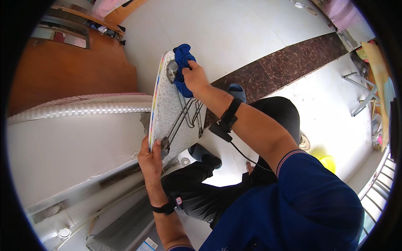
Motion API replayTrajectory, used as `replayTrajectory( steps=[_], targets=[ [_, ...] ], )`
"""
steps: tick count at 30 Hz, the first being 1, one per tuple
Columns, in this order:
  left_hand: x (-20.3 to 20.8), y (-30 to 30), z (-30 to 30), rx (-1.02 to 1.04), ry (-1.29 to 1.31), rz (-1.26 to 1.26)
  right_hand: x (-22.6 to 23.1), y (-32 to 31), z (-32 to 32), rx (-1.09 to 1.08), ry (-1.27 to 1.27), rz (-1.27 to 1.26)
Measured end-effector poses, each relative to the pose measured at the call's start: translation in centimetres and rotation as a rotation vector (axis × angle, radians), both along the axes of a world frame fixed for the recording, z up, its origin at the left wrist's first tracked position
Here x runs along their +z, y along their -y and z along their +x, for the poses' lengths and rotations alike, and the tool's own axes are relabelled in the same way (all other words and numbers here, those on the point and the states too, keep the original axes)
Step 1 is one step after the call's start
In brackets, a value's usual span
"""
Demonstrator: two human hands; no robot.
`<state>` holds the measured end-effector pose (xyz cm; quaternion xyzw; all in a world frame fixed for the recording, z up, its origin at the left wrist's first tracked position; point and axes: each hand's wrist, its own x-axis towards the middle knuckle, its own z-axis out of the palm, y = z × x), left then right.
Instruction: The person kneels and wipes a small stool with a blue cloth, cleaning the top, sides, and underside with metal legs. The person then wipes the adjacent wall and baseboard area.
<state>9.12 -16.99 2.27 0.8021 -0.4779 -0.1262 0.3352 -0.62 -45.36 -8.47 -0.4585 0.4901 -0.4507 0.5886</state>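
Observation:
A small folding table [166, 113] stands tilted on its edge before me, its speckled white underside and folded wire legs facing right. A thin multicoloured stripe runs along its rim. My left hand [150, 162] is closed round the lower near corner, thumb on the underside and fingers behind the rim. At the far upper end, my right hand [195, 78] grips a bunched blue cloth [182, 53]. The cloth lies against the underside, beside a grey leg bracket [171, 72]. Part of the cloth is hidden behind my right hand.
A white wall ledge [75, 146] with a ribbed white edge lies left, close to the table. An orange-brown wooden panel [83, 71] stands beyond. A dark marbled strip [272, 75] crosses the pale floor. A grey metal frame [363, 96] and a yellow-green object [328, 163] are right.

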Motion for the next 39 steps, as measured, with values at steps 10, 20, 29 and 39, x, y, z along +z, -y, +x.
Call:
replayTrajectory(
  steps=[10, 20, 29, 39],
  targets=[
    [-0.1, -0.2, -1.4, -0.021, 0.066, -0.010, 5.2, -1.3, -1.9, -0.130, -0.180, -0.537],
    [-0.4, -0.1, -1.5, -0.021, 0.094, -0.042, 5.4, -6.0, -7.9, 0.065, -0.085, -0.752],
    [-0.3, -0.7, -0.8, -0.008, -0.045, 0.009, 6.7, -4.0, -4.8, -0.009, -0.017, -0.559],
    [-1.5, -0.8, 1.2, -0.080, -0.130, -0.086, 6.6, -18.8, -6.5, 0.515, -0.116, -0.767]
  ],
)
